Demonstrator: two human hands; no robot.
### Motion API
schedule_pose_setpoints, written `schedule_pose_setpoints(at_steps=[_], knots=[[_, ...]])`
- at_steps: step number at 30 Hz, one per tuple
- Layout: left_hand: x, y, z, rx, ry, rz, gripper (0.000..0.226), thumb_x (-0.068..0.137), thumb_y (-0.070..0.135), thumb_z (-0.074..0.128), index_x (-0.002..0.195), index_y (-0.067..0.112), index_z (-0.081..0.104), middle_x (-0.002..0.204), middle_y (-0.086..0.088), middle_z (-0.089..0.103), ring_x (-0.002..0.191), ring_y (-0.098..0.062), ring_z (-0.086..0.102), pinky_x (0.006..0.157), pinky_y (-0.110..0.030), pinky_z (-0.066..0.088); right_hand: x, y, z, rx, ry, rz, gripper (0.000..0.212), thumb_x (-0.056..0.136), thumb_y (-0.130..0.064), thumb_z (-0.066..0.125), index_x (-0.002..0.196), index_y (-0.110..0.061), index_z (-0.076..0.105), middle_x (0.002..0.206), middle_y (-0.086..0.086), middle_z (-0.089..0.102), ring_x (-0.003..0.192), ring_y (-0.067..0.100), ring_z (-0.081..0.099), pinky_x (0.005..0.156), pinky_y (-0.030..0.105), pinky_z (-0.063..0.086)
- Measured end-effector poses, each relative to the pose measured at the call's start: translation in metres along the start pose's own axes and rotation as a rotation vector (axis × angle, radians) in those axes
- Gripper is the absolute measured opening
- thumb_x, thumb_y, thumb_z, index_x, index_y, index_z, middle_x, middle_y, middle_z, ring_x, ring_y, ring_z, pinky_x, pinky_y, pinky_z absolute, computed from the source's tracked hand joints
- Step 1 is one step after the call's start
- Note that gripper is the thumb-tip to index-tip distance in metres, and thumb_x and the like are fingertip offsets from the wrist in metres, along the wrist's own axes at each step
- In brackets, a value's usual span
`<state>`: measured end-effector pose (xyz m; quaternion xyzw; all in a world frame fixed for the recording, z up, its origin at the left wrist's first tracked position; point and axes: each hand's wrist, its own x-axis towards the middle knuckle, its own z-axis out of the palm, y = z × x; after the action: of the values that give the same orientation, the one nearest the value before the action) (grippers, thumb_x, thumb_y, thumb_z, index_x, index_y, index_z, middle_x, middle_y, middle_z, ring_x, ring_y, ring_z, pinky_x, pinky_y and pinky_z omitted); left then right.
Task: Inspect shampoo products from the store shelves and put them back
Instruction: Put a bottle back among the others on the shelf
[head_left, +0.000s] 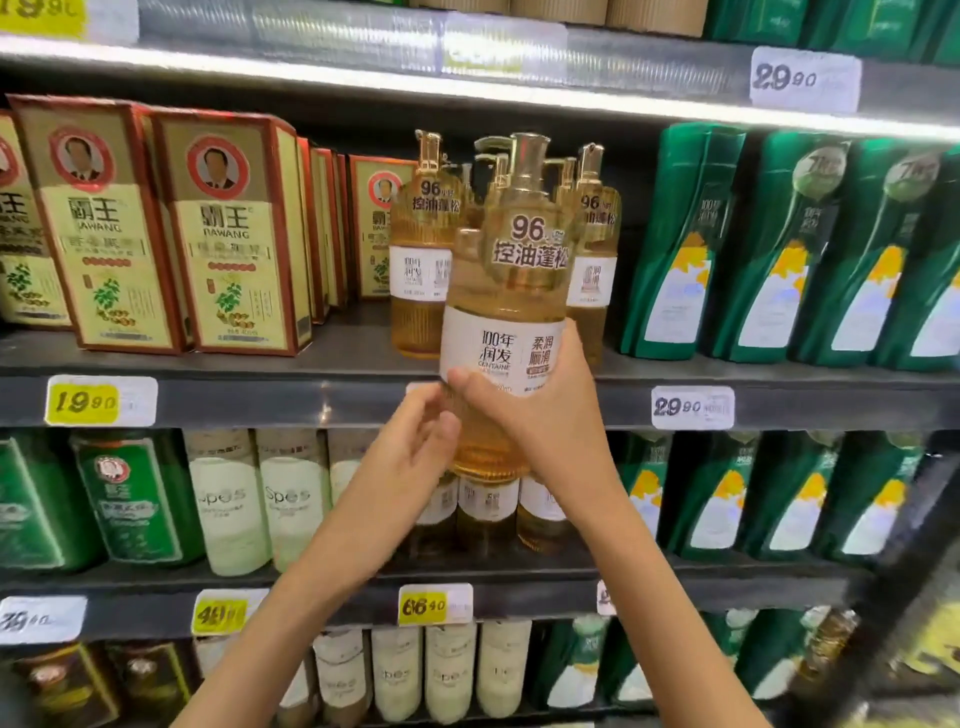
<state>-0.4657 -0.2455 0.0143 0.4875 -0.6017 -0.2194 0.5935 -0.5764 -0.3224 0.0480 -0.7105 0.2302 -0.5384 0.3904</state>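
Observation:
An amber shampoo bottle (511, 280) with a gold pump and a white label is held upright in front of the middle shelf (332, 364). My right hand (540, 410) grips its lower half, thumb across the front below the label. My left hand (415, 441) touches the bottle's lower left side with loosely bent fingers. Matching amber bottles (421, 249) stand on the shelf right behind it.
Red-and-cream boxed shampoo (228, 234) fills the shelf's left side. Green bottles (769, 249) stand to the right. Below are white bottles (260, 499), more amber ones and green ones. Price tags (101, 401) line the shelf edges. A dark bar (893, 561) crosses the lower right.

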Motion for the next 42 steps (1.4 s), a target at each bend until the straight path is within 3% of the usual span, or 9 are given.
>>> schedule_pose_setpoints(at_steps=[5, 10, 20, 27, 31, 33, 35, 38, 42], knots=[[-0.040, -0.023, 0.029, 0.067, 0.077, -0.225, 0.045, 0.064, 0.052, 0.072, 0.100, 0.038, 0.048, 0.086, 0.032, 0.066, 0.085, 0.016, 0.059, 0.071, -0.006, 0.045, -0.050, 0.024, -0.007, 0.154, -0.145, 0.304, 0.058, 0.073, -0.016, 0.080, 0.121, -0.014, 0.048, 0.111, 0.002, 0.067, 0.100, 0.012, 0.066, 0.084, 0.030, 0.055], [-0.071, -0.036, 0.041, -0.048, 0.010, -0.340, 0.048, 0.064, 0.056, 0.075, 0.103, 0.036, 0.055, 0.092, 0.028, 0.068, 0.086, 0.011, 0.062, 0.064, -0.003, 0.044, -0.084, 0.049, -0.027, 0.384, -0.258, 0.534, 0.053, 0.086, -0.030, 0.064, 0.132, -0.009, 0.048, 0.122, 0.012, 0.065, 0.111, 0.026, 0.063, 0.096, 0.041, 0.050], [-0.082, -0.040, 0.055, -0.362, -0.112, -0.396, 0.069, 0.045, 0.074, 0.073, 0.103, 0.038, 0.066, 0.110, 0.004, 0.070, 0.103, -0.015, 0.065, 0.084, -0.033, 0.051, -0.093, 0.058, -0.050, 0.624, -0.392, 0.469, 0.071, 0.073, -0.033, 0.062, 0.135, -0.005, 0.042, 0.125, 0.014, 0.063, 0.115, 0.031, 0.060, 0.094, 0.043, 0.052], [-0.088, -0.039, 0.047, -0.668, -0.367, -0.426, 0.069, 0.068, 0.063, 0.068, 0.124, 0.023, 0.059, 0.126, -0.009, 0.061, 0.117, -0.023, 0.057, 0.091, -0.035, 0.048, -0.094, 0.054, -0.042, 0.812, -0.432, 0.508, 0.100, 0.050, -0.052, 0.087, 0.129, -0.006, 0.047, 0.118, 0.012, 0.066, 0.108, 0.025, 0.064, 0.087, 0.036, 0.055], [-0.080, -0.031, 0.040, -0.333, -0.214, -0.471, 0.055, 0.055, 0.073, 0.066, 0.103, 0.045, 0.066, 0.103, 0.029, 0.066, 0.109, -0.002, 0.060, 0.084, -0.018, 0.050, -0.092, 0.049, -0.037, 0.650, -0.326, 0.468, 0.063, 0.073, -0.026, 0.072, 0.128, -0.004, 0.050, 0.115, 0.015, 0.067, 0.103, 0.027, 0.066, 0.082, 0.034, 0.056], [-0.081, -0.028, 0.044, 0.067, -0.079, -0.395, 0.057, 0.054, 0.078, 0.061, 0.101, 0.047, 0.052, 0.090, 0.048, 0.056, 0.097, 0.019, 0.055, 0.071, -0.001, 0.042, -0.091, 0.047, -0.032, 0.438, -0.256, 0.448, 0.061, 0.075, -0.027, 0.072, 0.128, -0.008, 0.049, 0.117, 0.012, 0.067, 0.105, 0.025, 0.066, 0.087, 0.036, 0.056], [-0.085, -0.027, 0.054, 0.187, 0.069, -0.346, 0.060, 0.050, 0.076, 0.063, 0.096, 0.042, 0.046, 0.083, 0.050, 0.053, 0.082, 0.026, 0.052, 0.059, 0.004, 0.037, -0.092, 0.048, -0.026, 0.360, -0.198, 0.446, 0.067, 0.073, -0.035, 0.076, 0.128, -0.012, 0.046, 0.119, 0.008, 0.066, 0.107, 0.022, 0.065, 0.092, 0.039, 0.054], [-0.084, -0.031, 0.056, 0.042, 0.122, -0.347, 0.049, 0.059, 0.064, 0.072, 0.096, 0.038, 0.052, 0.085, 0.040, 0.062, 0.081, 0.018, 0.058, 0.061, -0.002, 0.042, -0.093, 0.050, -0.024, 0.364, -0.180, 0.466, 0.064, 0.076, -0.046, 0.064, 0.130, -0.016, 0.046, 0.120, 0.005, 0.065, 0.110, 0.019, 0.064, 0.094, 0.037, 0.052], [-0.086, -0.029, 0.038, -0.454, -0.159, -0.442, 0.058, 0.053, 0.064, 0.074, 0.101, 0.033, 0.070, 0.106, 0.010, 0.071, 0.102, -0.007, 0.065, 0.082, -0.022, 0.052, -0.083, 0.049, -0.039, 0.595, -0.398, 0.496, 0.057, 0.081, -0.047, 0.065, 0.127, -0.015, 0.057, 0.122, 0.006, 0.066, 0.115, 0.021, 0.061, 0.095, 0.034, 0.051]])
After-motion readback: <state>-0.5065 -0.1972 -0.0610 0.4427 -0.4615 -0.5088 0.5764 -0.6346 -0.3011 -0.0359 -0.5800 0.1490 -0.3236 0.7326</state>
